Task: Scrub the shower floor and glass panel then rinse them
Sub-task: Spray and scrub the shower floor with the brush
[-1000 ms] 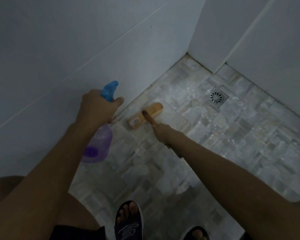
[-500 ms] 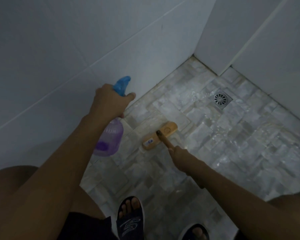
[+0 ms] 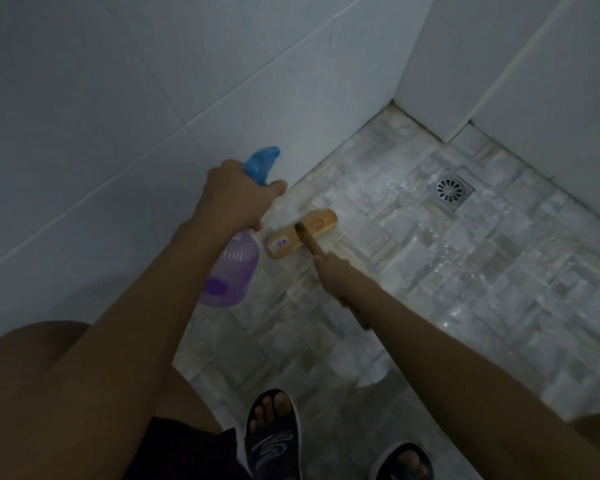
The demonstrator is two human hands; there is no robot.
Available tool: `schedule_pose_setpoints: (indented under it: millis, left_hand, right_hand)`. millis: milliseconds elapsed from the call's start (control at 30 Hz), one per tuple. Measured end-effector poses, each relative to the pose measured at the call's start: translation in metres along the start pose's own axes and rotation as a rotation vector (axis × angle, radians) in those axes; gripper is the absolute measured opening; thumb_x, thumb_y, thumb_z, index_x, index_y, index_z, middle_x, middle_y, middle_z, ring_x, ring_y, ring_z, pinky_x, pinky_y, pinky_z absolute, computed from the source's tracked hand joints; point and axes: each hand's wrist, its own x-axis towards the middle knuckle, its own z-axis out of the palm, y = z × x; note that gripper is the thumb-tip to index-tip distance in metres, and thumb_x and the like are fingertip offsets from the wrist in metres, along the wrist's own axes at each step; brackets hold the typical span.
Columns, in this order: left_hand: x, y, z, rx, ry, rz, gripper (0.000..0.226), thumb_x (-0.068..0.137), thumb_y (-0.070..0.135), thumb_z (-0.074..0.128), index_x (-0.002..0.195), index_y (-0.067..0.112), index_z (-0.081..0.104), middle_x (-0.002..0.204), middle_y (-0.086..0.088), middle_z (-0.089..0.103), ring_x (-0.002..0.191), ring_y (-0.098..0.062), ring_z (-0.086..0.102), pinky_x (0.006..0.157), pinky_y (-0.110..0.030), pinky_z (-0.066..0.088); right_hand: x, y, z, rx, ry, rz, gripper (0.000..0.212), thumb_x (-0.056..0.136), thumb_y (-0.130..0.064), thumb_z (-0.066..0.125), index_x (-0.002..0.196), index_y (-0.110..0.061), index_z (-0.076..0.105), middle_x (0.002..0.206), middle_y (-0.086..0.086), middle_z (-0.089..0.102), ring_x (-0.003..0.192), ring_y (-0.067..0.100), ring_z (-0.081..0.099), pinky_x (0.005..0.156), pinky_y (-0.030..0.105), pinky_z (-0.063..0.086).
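My left hand [image 3: 236, 199] grips a purple spray bottle [image 3: 231, 271] with a blue trigger head, held above the floor close to the left wall. My right hand [image 3: 333, 275] is closed around the wooden handle of a scrub brush [image 3: 300, 237]. The brush's tan wooden head lies flat on the wet mosaic shower floor [image 3: 465, 271], near the foot of the left wall. Foam and water glisten on the tiles between the brush and the drain. No glass panel is in view.
A square metal drain [image 3: 450, 192] sits in the floor near the far corner. White tiled walls [image 3: 153, 98] close the left and back sides. My feet in dark slide sandals [image 3: 272, 434] stand at the bottom edge.
The brush head has been pushed back away from me toward the left wall, after having been pulled toward me half a second ago. The spray bottle stays in my left hand.
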Motion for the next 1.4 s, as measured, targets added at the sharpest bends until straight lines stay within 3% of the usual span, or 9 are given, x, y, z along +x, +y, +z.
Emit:
schedule_pose_setpoints:
  millis: [100,267,567,700,800,900,1067,1200,1400]
  left_hand:
    - [0.004,-0.003,0.000,-0.032,-0.039,-0.015,0.039,0.083,0.039,0.077,0.095,0.002,0.068,0.082,-0.012,0.074,0.036,-0.007,0.058,0.037,-0.017,0.044]
    - [0.017,-0.027,0.005,-0.007,-0.068,-0.092,0.038,0.084,0.034,0.076,0.098,-0.001,0.069,0.079,-0.009,0.074,0.031,-0.007,0.054,0.034,-0.016,0.041]
    - [0.026,-0.009,0.037,-0.100,-0.124,-0.051,0.037,0.076,0.045,0.074,0.081,0.008,0.074,0.072,-0.009,0.074,0.039,-0.011,0.058,0.048,-0.024,0.049]
    - [0.032,0.012,0.054,-0.079,-0.175,-0.007,0.043,0.074,0.055,0.067,0.078,0.013,0.073,0.070,-0.004,0.073,0.049,-0.019,0.064,0.064,-0.031,0.057]
    - [0.040,0.022,0.075,0.021,-0.264,0.054,0.032,0.079,0.043,0.067,0.087,0.012,0.073,0.080,-0.006,0.075,0.042,-0.018,0.062,0.055,-0.028,0.055]
    - [0.034,0.032,0.110,0.153,-0.554,0.162,0.023,0.091,0.029,0.067,0.101,0.008,0.070,0.088,-0.004,0.076,0.038,-0.017,0.055,0.045,-0.022,0.045]
    - [0.025,0.031,0.155,0.238,-0.716,0.222,0.041,0.083,0.043,0.077,0.111,0.013,0.071,0.073,0.000,0.075,0.039,-0.016,0.055,0.050,-0.028,0.050]
    - [0.022,0.031,0.173,0.196,-0.692,0.150,0.038,0.080,0.041,0.080,0.098,0.010,0.070,0.060,-0.008,0.063,0.036,-0.019,0.048,0.041,-0.024,0.040]
    - [0.029,0.035,0.178,0.240,-0.662,0.075,0.028,0.085,0.032,0.076,0.086,0.005,0.067,0.058,-0.007,0.063,0.032,-0.016,0.047,0.037,-0.020,0.037]
  right_hand:
    - [-0.034,0.048,0.004,-0.064,0.030,0.059,0.058,0.110,-0.046,0.022,0.137,-0.002,0.049,0.134,0.020,0.056,0.115,0.036,0.060,0.089,0.043,0.053]
    - [-0.041,0.042,-0.005,0.011,-0.013,0.082,0.054,0.111,-0.040,0.019,0.143,-0.003,0.043,0.138,0.022,0.052,0.118,0.037,0.058,0.094,0.046,0.051]
    - [0.033,-0.050,-0.030,0.096,0.042,0.012,0.056,0.110,-0.042,0.019,0.141,-0.003,0.045,0.123,0.019,0.059,0.085,0.027,0.057,0.073,0.039,0.052]
    - [0.003,0.008,-0.028,0.094,0.092,0.043,0.059,0.109,-0.050,0.021,0.136,-0.007,0.050,0.122,0.019,0.060,0.088,0.027,0.058,0.072,0.039,0.052]
    - [-0.032,0.067,-0.029,0.137,0.089,0.144,0.057,0.106,-0.055,0.024,0.124,-0.009,0.051,0.112,0.017,0.061,0.078,0.028,0.060,0.057,0.038,0.053]
    - [-0.063,0.111,-0.045,0.298,0.180,0.300,0.051,0.107,-0.052,0.025,0.118,-0.008,0.051,0.100,0.015,0.060,0.071,0.030,0.061,0.051,0.038,0.055]
    - [-0.104,0.145,-0.065,0.462,0.305,0.413,0.048,0.107,-0.051,0.027,0.108,-0.010,0.051,0.088,0.013,0.057,0.061,0.024,0.054,0.048,0.033,0.049]
    - [-0.127,0.154,-0.057,0.478,0.232,0.469,0.053,0.107,-0.050,0.028,0.112,-0.005,0.053,0.089,0.016,0.061,0.060,0.026,0.057,0.055,0.040,0.057]
    - [-0.151,0.133,-0.014,0.314,0.058,0.407,0.039,0.110,-0.016,0.029,0.138,0.004,0.047,0.075,0.008,0.047,0.071,0.026,0.058,0.081,0.045,0.054]
